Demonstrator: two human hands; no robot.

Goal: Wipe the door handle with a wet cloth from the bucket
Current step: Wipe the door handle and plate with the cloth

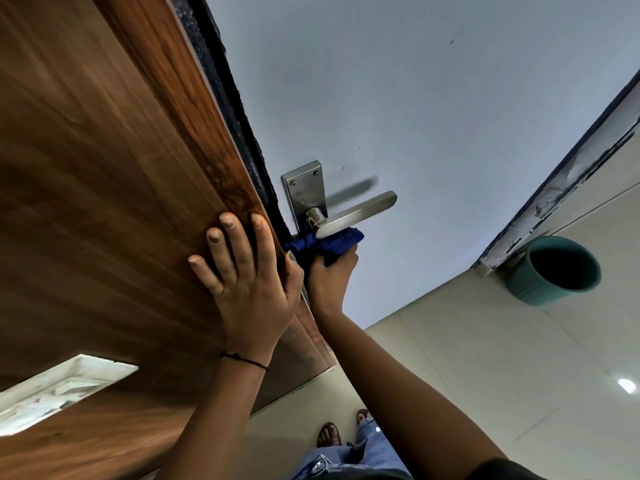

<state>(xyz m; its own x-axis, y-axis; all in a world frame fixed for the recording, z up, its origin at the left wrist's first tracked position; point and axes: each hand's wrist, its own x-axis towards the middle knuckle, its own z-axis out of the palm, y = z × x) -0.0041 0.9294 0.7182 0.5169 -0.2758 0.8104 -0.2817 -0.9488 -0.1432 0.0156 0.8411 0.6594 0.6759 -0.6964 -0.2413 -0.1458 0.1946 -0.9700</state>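
Observation:
A silver lever door handle [356,213] on a metal backplate [304,188] is fixed to the grey door [415,116]. My right hand [330,277] is shut on a blue cloth [325,244] and presses it against the underside of the lever near its base. My left hand [247,271] lies flat with fingers spread on the brown wooden panel [104,168], its thumb at the panel's edge. A green bucket [550,270] stands on the floor to the right, by the wall; its inside looks dark.
Pale floor tiles [485,358] stretch below the door. My bare feet [330,434] and jeans show at the bottom. A chipped door frame base [554,192] meets the floor beside the bucket. A black seal strip [228,98] runs between wooden panel and door.

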